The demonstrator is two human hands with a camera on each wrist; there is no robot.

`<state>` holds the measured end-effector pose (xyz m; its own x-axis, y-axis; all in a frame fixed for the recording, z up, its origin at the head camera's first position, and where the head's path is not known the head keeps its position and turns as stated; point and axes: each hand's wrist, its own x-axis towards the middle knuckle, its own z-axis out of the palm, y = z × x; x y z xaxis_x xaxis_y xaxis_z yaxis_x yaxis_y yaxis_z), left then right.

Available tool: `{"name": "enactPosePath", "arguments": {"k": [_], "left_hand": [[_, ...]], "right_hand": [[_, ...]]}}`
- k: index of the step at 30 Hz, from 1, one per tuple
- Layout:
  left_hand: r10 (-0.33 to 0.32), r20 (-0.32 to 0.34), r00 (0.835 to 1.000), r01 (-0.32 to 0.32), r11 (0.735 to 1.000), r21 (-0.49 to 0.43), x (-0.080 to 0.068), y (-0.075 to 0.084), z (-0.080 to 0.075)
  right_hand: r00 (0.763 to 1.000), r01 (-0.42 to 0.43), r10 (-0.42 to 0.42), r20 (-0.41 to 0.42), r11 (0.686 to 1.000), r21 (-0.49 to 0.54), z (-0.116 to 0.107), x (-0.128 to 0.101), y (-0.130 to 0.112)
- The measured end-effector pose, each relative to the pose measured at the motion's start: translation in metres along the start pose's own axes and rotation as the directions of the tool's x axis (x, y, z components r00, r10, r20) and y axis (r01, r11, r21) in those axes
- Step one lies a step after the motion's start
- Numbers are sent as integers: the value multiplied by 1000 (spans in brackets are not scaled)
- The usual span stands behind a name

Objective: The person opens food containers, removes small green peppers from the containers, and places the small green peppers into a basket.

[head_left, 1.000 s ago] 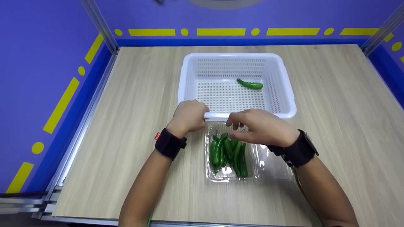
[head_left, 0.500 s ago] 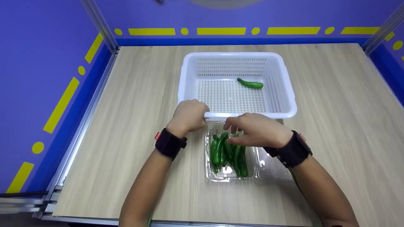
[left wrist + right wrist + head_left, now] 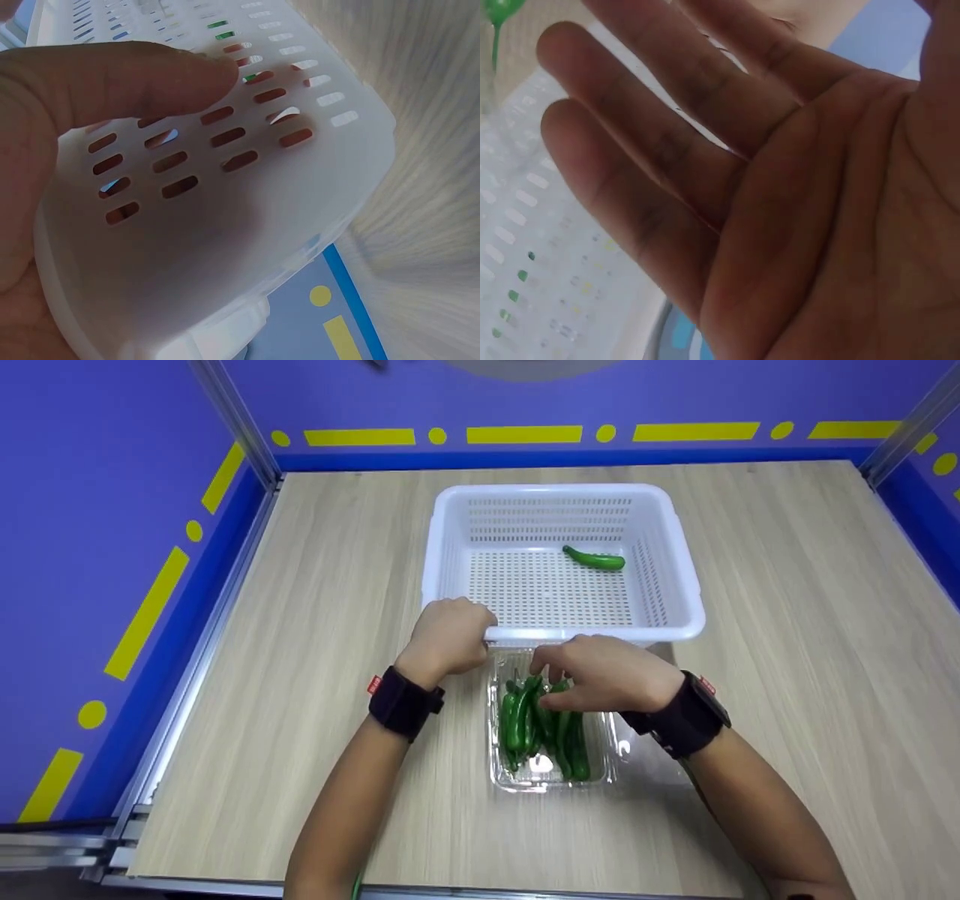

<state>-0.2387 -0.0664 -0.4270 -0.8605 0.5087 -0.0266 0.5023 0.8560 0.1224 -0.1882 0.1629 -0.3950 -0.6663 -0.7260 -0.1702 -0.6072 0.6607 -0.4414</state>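
A white perforated basket (image 3: 690, 607) stands mid-table with one green pepper (image 3: 595, 560) lying in it at the right. My left hand (image 3: 480, 634) grips the basket's near-left rim; in the left wrist view my fingers (image 3: 112, 82) lie against its slotted wall (image 3: 247, 195). Just in front of the basket sits a clear plastic tray (image 3: 547, 780) holding several green peppers (image 3: 521, 724). My right hand (image 3: 546, 684) hovers low over the tray's far end, its fingertips at the peppers' stems. The right wrist view shows its palm (image 3: 780, 187) spread, nothing held.
The wooden table (image 3: 787, 660) is walled by blue panels with yellow marks. Metal posts stand at the back corners and a metal rail (image 3: 187, 660) runs along the left edge. The tray's open clear lid (image 3: 652, 750) lies to its right.
My right hand has slid left and down, closer to the peppers in the tray. The left hand and the basket have not moved.
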Motion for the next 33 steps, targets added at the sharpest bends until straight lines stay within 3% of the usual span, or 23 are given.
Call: {"name": "enactPosePath", "arguments": {"k": [12, 24, 33], "left_hand": [[-2, -3, 1000, 2, 1000, -4, 0, 0, 0], [1, 7, 1000, -1, 1000, -13, -1, 0, -1], [-2, 8, 1000, 2, 1000, -9, 0, 0, -1]], "right_hand": [[999, -8, 9, 31, 1000, -20, 9, 7, 5], [998, 47, -46, 43, 999, -22, 14, 11, 10], [999, 49, -47, 22, 997, -63, 19, 14, 12]]}}
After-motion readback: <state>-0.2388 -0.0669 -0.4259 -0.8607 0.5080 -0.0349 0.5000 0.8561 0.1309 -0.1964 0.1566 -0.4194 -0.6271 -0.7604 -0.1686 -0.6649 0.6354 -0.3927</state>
